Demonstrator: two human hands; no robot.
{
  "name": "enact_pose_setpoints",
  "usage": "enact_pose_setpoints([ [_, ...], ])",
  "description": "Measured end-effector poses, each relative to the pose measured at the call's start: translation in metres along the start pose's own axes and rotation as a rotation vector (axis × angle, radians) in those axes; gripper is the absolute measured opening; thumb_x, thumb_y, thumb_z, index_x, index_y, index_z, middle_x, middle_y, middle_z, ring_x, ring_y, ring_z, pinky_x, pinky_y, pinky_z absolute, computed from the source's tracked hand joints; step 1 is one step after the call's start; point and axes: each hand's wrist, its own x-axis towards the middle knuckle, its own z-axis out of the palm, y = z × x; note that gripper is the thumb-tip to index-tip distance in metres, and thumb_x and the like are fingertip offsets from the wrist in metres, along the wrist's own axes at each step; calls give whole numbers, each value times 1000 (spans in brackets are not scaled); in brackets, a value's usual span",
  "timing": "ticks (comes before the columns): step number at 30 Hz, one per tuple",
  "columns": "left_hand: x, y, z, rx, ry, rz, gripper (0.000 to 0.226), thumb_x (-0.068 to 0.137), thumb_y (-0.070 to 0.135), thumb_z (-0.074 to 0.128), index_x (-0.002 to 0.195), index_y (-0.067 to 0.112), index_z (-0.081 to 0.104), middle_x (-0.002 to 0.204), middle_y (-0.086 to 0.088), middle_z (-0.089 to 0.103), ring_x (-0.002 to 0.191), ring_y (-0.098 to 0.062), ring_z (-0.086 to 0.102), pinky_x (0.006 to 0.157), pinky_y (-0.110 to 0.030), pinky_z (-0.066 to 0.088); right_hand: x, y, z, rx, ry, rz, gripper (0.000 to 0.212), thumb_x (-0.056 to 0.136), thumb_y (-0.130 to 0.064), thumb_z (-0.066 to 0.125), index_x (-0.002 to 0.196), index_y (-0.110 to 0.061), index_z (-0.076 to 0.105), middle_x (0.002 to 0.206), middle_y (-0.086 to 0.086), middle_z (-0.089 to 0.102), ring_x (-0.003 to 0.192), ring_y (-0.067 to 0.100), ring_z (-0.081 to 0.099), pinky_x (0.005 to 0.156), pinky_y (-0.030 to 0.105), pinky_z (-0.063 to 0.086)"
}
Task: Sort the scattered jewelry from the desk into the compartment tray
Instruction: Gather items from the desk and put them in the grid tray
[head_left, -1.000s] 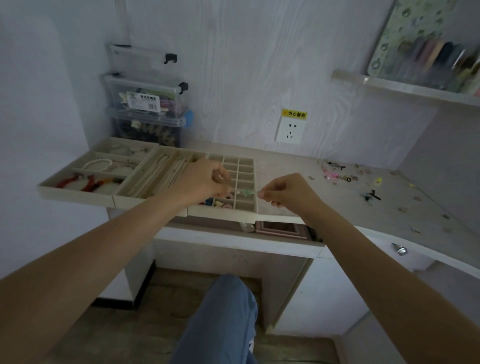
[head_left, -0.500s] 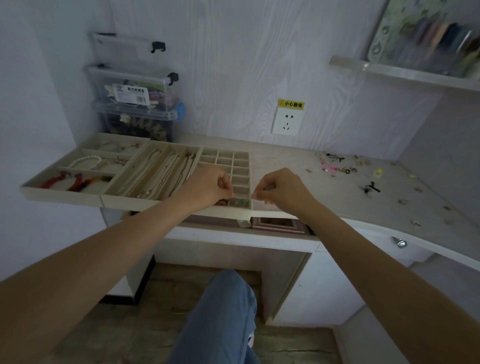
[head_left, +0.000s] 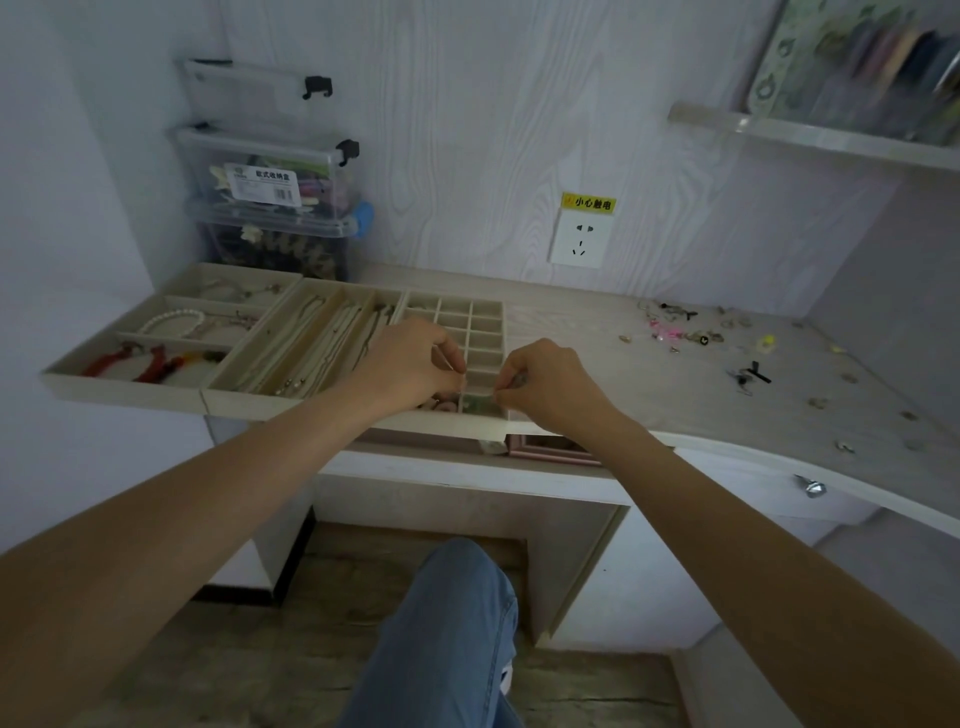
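Note:
The beige compartment tray with small square cells sits at the desk's front edge. Both my hands hover over its nearest cells. My left hand and my right hand have curled fingers and pinch between them a small greenish jewelry piece low over the front-right cell. What exactly each fingertip holds is too small to tell. Scattered jewelry lies on the desk to the right: pink, black and yellow bits.
Two more beige trays lie to the left, one with necklaces, one with a pearl bracelet and red pieces. Clear stacked storage boxes stand behind them. A wall socket and a shelf are above the desk.
Both hands have dropped from above the tray down to its nearest cells and drawn closer together, bringing the small greenish piece low into the front-right cell.

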Motion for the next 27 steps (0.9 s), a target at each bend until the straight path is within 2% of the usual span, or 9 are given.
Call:
enact_pose_setpoints([
  [4, 0, -1, -1, -109, -5, -27, 5, 85, 10, 65, 90, 13, 65, 81, 0, 67, 70, -7, 66, 65, -19, 53, 1, 2, -5, 21, 31, 29, 15, 87, -15, 64, 94, -3, 71, 99, 7, 69, 83, 13, 59, 71, 17, 40],
  [7, 0, -2, 0, -169, -12, -22, 10, 92, 7, 54, 95, 11, 63, 93, -1, 66, 79, -9, 68, 79, -29, 57, 0, 5, -9, 60, 36, 52, 17, 87, -17, 64, 94, -3, 71, 96, 10, 70, 83, 20, 64, 64, 18, 44],
  [10, -2, -2, 3, -264, -35, -45, 17, 97, 6, 43, 101, 8, 60, 108, -3, 60, 84, -10, 68, 78, -24, 56, -1, 7, -12, 78, 22, 69, 21, 88, -19, 64, 92, 1, 71, 89, 15, 70, 72, 20, 60, 57, 12, 42],
  [13, -4, -1, 4, -327, -46, -49, 19, 98, 7, 41, 102, 9, 60, 114, -6, 58, 84, -12, 69, 81, -27, 56, -3, 6, -13, 100, -9, 103, 24, 88, -20, 64, 91, 2, 71, 80, 12, 68, 69, 17, 57, 54, 11, 39],
  [18, -6, -2, 0, -139, -78, 47, 30, 97, 6, 42, 89, 11, 70, 108, -4, 66, 85, -11, 67, 85, -25, 54, -4, 5, -16, 162, -52, 158, 20, 87, -18, 65, 90, 1, 71, 66, -2, 58, 57, 7, 52, 52, 15, 37],
  [21, -8, 0, -3, -39, -89, 81, 28, 96, 7, 44, 95, 11, 72, 97, 2, 65, 78, -1, 62, 75, -11, 50, -5, 4, -16, 170, -71, 163, 20, 87, -17, 64, 92, 1, 71, 65, -2, 57, 57, 6, 51, 52, 15, 37],
  [24, -11, 3, -2, 84, -96, 120, 29, 97, 8, 43, 99, 13, 72, 103, 2, 66, 71, 6, 55, 66, -5, 42, -5, 2, -15, 161, -81, 162, 20, 87, -18, 65, 93, 1, 71, 67, -1, 58, 58, 7, 52, 52, 15, 37],
  [25, -12, 5, -1, 118, -106, 127, 29, 97, 8, 43, 101, 13, 71, 109, -2, 67, 74, 4, 57, 69, -6, 42, -5, 2, -15, 154, -83, 158, 21, 86, -18, 65, 93, 1, 71, 70, 1, 61, 61, 9, 54, 53, 16, 39],
  [27, -13, 11, 1, 186, -129, 113, 29, 98, 10, 42, 104, 12, 70, 121, -4, 63, 95, -7, 61, 89, -15, 41, -5, 1, -14, 115, -86, 146, 23, 86, -19, 66, 94, 1, 71, 80, 8, 66, 68, 15, 57, 56, 16, 42],
])
